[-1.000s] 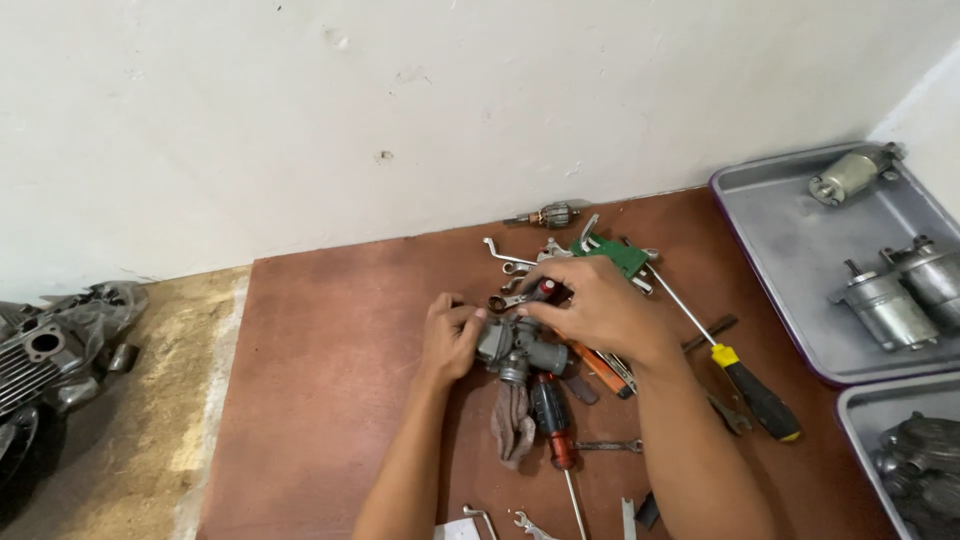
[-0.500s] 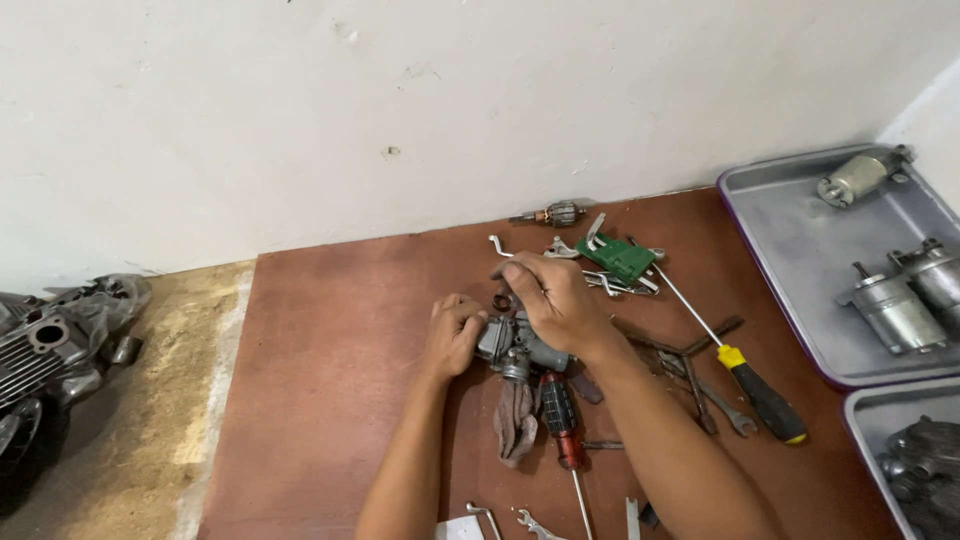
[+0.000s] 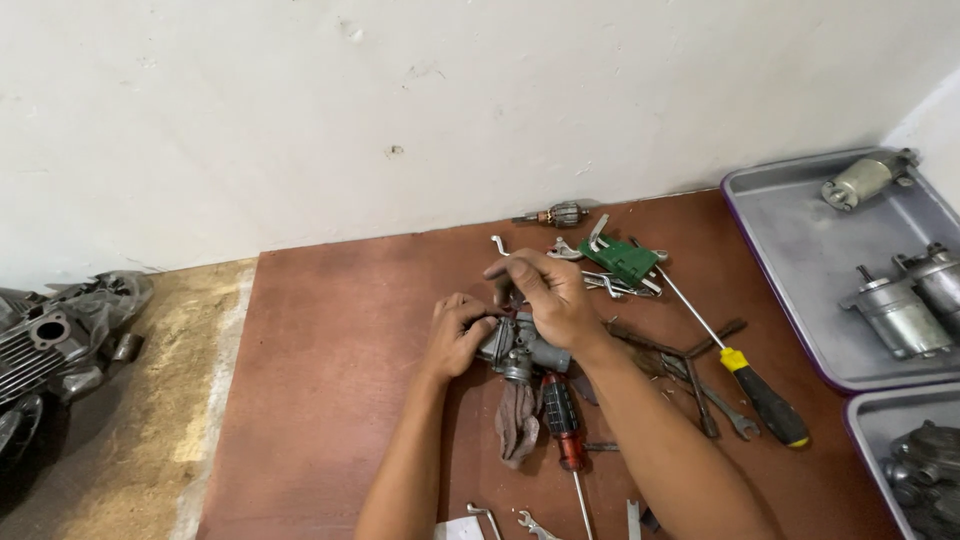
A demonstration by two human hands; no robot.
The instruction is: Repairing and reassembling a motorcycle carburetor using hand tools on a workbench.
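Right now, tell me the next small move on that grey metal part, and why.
Probably keep the left hand clamped on the grey metal part while the right hand works its top. The part sits raised above the rag, gripped from the left, with right fingertips pinching at its upper edge, so steadying comes first.

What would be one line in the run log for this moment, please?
left hand: grips grey metal engine part | right hand: on top of part | below: rag, red screwdriver | surface: brown board
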